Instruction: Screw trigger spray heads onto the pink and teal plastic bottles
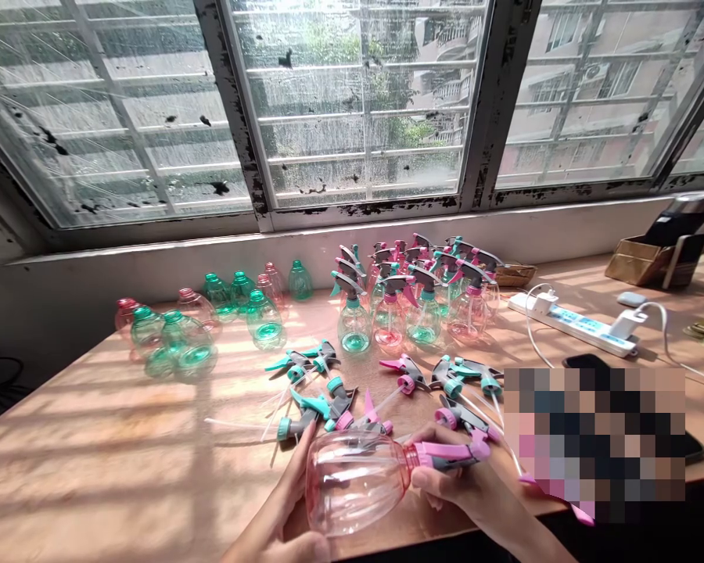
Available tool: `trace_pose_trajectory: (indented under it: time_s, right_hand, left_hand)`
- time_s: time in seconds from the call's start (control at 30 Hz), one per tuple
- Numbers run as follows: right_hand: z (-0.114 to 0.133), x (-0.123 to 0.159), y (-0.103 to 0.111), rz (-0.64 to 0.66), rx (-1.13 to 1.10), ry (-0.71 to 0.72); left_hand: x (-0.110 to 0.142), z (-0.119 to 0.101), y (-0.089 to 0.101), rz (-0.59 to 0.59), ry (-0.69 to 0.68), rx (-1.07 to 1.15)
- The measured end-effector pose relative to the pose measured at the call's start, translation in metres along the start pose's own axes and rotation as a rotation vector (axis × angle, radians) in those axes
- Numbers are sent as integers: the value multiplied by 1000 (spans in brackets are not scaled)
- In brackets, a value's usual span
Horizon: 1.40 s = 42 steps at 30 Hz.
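A clear pink spray bottle [357, 485] lies on its side in the air near the table's front edge, its base to the left. My left hand [290, 504] is wrapped around the base end. At the neck, my right hand [451, 481] grips the collar of the pink and grey spray head [451, 453], which sits on the bottle's mouth; whether it is screwed tight I cannot tell. Just beyond my hands lie several loose spray heads, such as a teal one [299, 422] and a pink one [407, 375], with white tubes.
Headless green and pink bottles [264, 317] stand at the back left. Bottles with spray heads [355, 324] are grouped at the back middle. A power strip [575, 324], a phone [590, 367] and a cardboard holder [639, 262] are on the right. Part of the right front is pixelated.
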State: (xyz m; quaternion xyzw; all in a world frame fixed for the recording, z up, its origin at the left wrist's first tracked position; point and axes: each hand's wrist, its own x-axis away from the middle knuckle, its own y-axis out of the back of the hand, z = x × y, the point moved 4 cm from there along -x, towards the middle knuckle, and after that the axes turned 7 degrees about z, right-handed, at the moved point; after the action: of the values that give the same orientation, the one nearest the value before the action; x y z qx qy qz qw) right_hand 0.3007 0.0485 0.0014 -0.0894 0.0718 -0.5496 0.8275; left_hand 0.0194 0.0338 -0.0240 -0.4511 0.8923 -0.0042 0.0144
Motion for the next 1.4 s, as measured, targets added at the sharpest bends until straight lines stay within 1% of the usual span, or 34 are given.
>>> trace_pose_trajectory:
  time_s: [0.13, 0.27, 0.37, 0.6, 0.73, 0.83, 0.93, 1.0, 1.13, 1.2, 1.27, 1.4]
  right_hand:
    - [-1, -1, 1, -9, 9, -1]
    - [0, -1, 1, -6, 20, 11]
    - [2, -1, 1, -14, 37, 17]
    - [-2, -1, 1, 15, 52, -29]
    - [-6, -2, 4, 19, 77, 11]
    - [-8, -2, 6, 21, 104, 42]
    - [-9, -2, 6, 34, 95, 37]
    - [-7, -2, 5, 41, 83, 22]
    - [-5, -1, 1, 27, 80, -30]
    - [-4, -1, 1, 21, 60, -39]
    - [-5, -1, 0, 27, 32, -34]
    - [-6, -1, 1, 36, 10, -15]
  left_hand:
    - [2, 5, 3, -5, 41, -16]
    - [2, 3, -1, -17, -29, -20]
    - [2, 1, -5, 4, -26, -36]
    - [2, -6, -7, -62, -43, -28]
    - [1, -5, -8, -80, -46, -67]
    - [0, -5, -11, -55, -86, -65]
    - [-1, -4, -12, -26, -106, -23]
    - [0, -3, -10, -24, -92, 7]
    - [2, 2, -4, -25, 15, 57]
    - [3, 1, -3, -14, 43, 56]
    - [1, -3, -5, -8, 14, 31]
    - [-1, -9, -12, -39, -89, -24]
